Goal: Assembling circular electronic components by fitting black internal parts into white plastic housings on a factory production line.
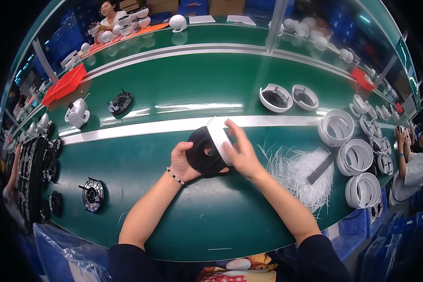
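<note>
Over the middle of the green bench, my left hand [182, 165] is closed round a black round plastic part [201, 149] with a hole near its centre. A white curved plastic ring [218, 133] lies against the right side of this part, gripped by my right hand [243, 154] with fingers along its outer edge. The two pieces touch; whether they are joined I cannot tell. To the left on the bench lies another round black part [93, 194] with its inner ribs and parts showing. Right of my hands is a pile of thin clear strips [296, 181].
Stacked white rings [336, 128] stand at the right, near a dark flat bar [322, 165] on the strips. Two white shells with black insides [276, 97] sit beyond the pale strip. Black parts [30, 174] are stacked far left. Co-workers sit across and at the right.
</note>
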Available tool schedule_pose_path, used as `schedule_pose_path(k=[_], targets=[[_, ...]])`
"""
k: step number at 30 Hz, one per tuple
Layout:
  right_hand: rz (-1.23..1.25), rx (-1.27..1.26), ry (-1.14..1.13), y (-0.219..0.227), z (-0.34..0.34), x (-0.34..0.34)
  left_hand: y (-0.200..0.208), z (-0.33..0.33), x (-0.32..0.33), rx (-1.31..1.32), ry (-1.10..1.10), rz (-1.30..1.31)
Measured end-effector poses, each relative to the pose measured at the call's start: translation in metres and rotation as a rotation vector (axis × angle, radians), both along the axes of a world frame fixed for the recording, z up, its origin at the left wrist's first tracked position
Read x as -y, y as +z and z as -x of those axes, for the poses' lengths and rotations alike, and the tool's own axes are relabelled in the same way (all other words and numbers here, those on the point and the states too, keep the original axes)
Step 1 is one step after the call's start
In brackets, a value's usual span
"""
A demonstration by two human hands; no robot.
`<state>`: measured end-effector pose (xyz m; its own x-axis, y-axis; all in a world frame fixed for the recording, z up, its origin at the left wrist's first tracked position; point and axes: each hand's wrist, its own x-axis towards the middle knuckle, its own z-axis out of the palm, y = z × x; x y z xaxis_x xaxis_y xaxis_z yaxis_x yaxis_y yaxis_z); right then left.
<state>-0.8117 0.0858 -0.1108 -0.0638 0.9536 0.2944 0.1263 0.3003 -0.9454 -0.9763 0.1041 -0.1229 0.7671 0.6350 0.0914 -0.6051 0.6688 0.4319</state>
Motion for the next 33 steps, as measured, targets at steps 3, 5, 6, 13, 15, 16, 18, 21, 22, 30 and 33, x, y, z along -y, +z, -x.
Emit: schedule_pose_path(k=[3,5,6,13,15,16,18,21,22,30,33], targets=[[0.047,0.082,-0.202,-0.012,-0.016,-0.011,0.002,-0.001,-0.003,0.002,-0.021,-0.010],[0.191,0.293,-0.133,-0.002,-0.016,-0.013,0.003,0.001,-0.004,-0.059,0.009,-0.029],[0.300,0.076,-0.004,0.003,-0.012,-0.011,0.003,0.001,-0.003,-0.116,0.035,-0.053],[0.221,0.189,0.103,0.018,-0.006,-0.012,-0.001,0.000,-0.005,-0.157,0.088,-0.044],[0.087,0.330,0.034,0.023,-0.002,-0.008,-0.002,-0.003,-0.005,-0.154,0.151,-0.071],[0.062,0.381,-0.022,0.021,0.001,-0.009,-0.002,-0.003,-0.005,-0.157,0.153,-0.069],[-0.003,0.410,-0.058,0.024,0.004,-0.005,-0.003,-0.002,-0.003,-0.173,0.241,-0.085],[-0.047,0.309,-0.076,0.023,-0.001,-0.004,-0.003,-0.004,-0.006,-0.071,0.237,-0.099],[0.018,0.198,-0.028,0.027,0.000,-0.003,-0.003,-0.003,-0.005,-0.071,0.238,-0.099],[-0.149,0.357,-0.006,0.025,0.010,0.009,-0.009,0.002,-0.006,-0.070,0.143,-0.097],[-0.237,0.471,0.039,0.025,0.010,0.008,-0.008,0.003,-0.008,-0.152,0.195,-0.057]])
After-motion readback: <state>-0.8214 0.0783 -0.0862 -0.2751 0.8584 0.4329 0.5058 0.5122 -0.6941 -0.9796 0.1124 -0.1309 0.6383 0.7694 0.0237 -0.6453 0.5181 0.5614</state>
